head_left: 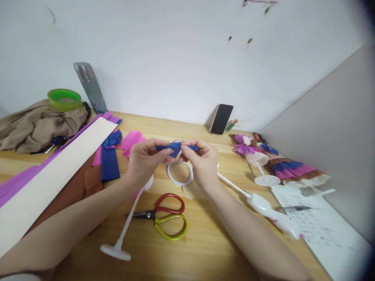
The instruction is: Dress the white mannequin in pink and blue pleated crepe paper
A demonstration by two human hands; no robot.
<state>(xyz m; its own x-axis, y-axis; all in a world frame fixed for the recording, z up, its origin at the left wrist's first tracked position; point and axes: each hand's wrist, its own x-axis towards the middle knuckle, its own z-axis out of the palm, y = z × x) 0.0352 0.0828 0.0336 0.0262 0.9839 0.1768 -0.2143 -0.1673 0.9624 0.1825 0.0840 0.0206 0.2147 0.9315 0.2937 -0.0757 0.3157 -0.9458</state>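
Blue paper (177, 148) held up between both hands, over the table (211, 242); left hand (149, 156) pinches its left part, thumb against fingers; right hand (202, 158) pinches its right part likewise; folded or gathered, cannot tell which; white ring (175, 181) on the table, just nearer than the hands; scissors (154, 216) nearer again, handles to the right; white stand (128, 224) crosses their blades; phone (222, 119) leans at the wall (164, 70).

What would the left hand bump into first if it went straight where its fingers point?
Probably the right hand, since the left hand points toward it along the blue paper both pinch; depth is a bit unclear.
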